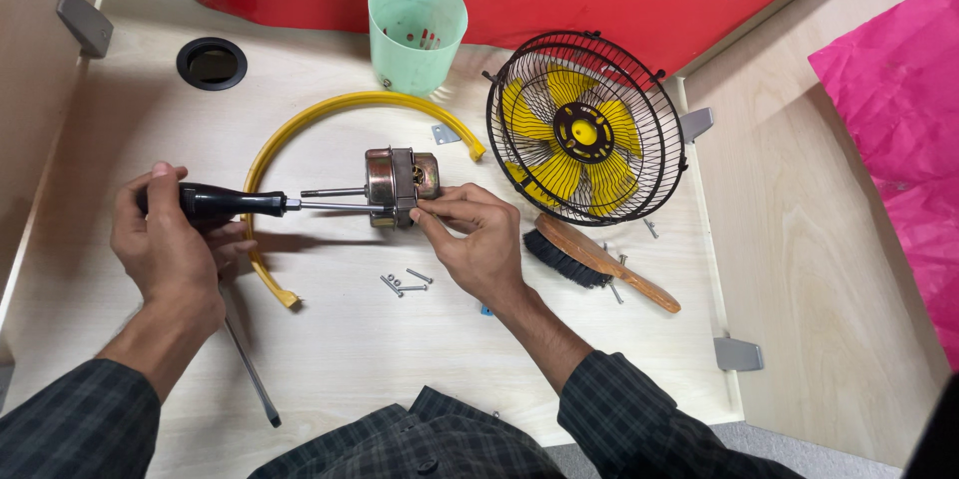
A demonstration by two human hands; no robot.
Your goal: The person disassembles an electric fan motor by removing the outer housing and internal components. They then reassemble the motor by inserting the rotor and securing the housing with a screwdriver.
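My left hand (165,239) grips a black-handled screwdriver (225,202), held level with its shaft pointing right into a small metal fan motor (398,182). My right hand (478,239) pinches the motor's near right side and steadies it on the table. The motor's shaft sticks out to the left, just above the screwdriver's shaft. A few loose screws (405,283) lie on the table just below the motor, between my hands.
A yellow curved ring piece (335,107) arcs behind the motor. A black wire fan cage with yellow blades (584,129) stands at the right, a wooden brush (599,261) below it. A green plastic cup (417,29) sits at the back. A second screwdriver (250,369) lies near my left forearm.
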